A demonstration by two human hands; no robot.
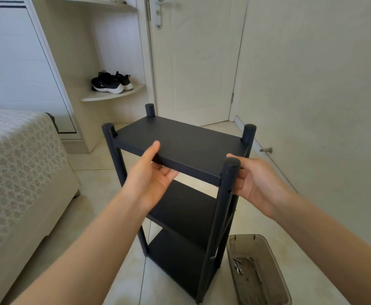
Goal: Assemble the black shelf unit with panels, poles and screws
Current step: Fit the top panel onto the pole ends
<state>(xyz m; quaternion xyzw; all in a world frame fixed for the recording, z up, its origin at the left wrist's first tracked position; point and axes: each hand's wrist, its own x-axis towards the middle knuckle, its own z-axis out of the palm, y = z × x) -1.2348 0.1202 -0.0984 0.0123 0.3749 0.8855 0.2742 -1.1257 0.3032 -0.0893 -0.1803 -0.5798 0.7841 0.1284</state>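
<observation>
- Left fingers point(168, 172) curl up under the near long edge of the top panel point(180, 146), and the thumb lies flat on its upper face, so the left hand point(151, 179) grips that edge, palm turned up.
- The right hand point(254, 179) holds the same panel at its right end. Its thumb tip shows above the edge and its curled fingers below, partly hidden behind the near right pole point(225, 199).
- Both forearms are bare and reach forward and slightly inward from the lower corners of the view.
- The black shelf unit point(186, 208) stands upright on the tiled floor point(96, 186), just in front of the person. Three panels sit one above another between four round poles, whose tops rise above the top panel.
- A brownish translucent tray point(265, 244) lies on the floor just right of the unit's foot, with small metal screws point(239, 264) inside.
- Black shoes point(110, 83) sit on a curved corner shelf point(114, 96); a pale mark on one side is too small to read.
- A bed point(15, 161) is at left and a white door point(197, 62) lies beyond.
</observation>
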